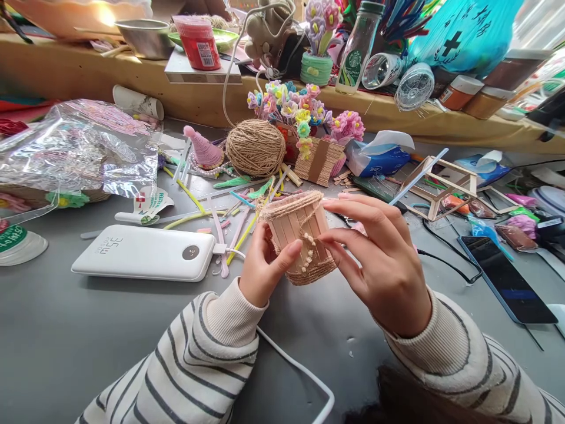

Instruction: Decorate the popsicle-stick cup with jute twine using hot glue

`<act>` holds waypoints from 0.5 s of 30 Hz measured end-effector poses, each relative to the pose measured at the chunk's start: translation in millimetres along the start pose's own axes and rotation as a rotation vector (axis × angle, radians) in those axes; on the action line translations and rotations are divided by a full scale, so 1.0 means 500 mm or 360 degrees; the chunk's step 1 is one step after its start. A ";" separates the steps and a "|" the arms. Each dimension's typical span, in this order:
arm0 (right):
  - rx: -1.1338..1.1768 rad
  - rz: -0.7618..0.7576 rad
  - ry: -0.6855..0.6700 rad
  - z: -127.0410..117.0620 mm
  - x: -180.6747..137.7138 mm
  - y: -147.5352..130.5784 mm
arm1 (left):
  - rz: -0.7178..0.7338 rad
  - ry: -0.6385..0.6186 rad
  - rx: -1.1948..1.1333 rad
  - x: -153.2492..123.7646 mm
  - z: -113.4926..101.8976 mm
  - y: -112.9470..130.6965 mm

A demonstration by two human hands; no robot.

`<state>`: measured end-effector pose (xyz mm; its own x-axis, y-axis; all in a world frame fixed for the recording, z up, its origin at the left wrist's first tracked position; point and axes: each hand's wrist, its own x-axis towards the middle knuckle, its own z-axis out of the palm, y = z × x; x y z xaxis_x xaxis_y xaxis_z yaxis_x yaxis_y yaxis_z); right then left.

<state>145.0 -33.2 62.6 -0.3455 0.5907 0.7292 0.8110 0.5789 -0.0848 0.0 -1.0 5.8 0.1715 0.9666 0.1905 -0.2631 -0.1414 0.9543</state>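
A small pot made of wooden craft sticks [296, 227], bound with twine at its rim and base, is held just above the grey table [88, 330]. A short string of pale beads [309, 252] lies on its side. My left hand [261, 268] grips the pot from the left, thumb pressed on its front. My right hand [379, 259] holds it from the right, fingertips pinching at the beads. Both wrists wear striped sleeves.
A white power bank [143, 253] with a cable lies to the left. A ball of twine [256, 147], pipe-cleaner flowers [304, 112], loose sticks, a plastic bag [79, 147], a stick frame [436, 188] and a phone [507, 280] surround the hands. A cluttered wooden shelf [66, 70] runs behind.
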 end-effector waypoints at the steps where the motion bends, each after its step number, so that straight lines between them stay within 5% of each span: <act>1: -0.0005 0.0003 0.0002 0.000 0.000 0.001 | 0.0013 -0.0018 0.0002 0.000 0.000 0.001; 15: -0.0056 0.0028 0.0017 -0.002 0.002 0.001 | -0.0021 0.0029 -0.0041 -0.001 0.001 0.000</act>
<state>145.7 -33.1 64.0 -0.3258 0.5944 0.7352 0.8332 0.5480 -0.0738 0.5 -1.7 5.8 0.1578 0.9721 0.1736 -0.2856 -0.1234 0.9504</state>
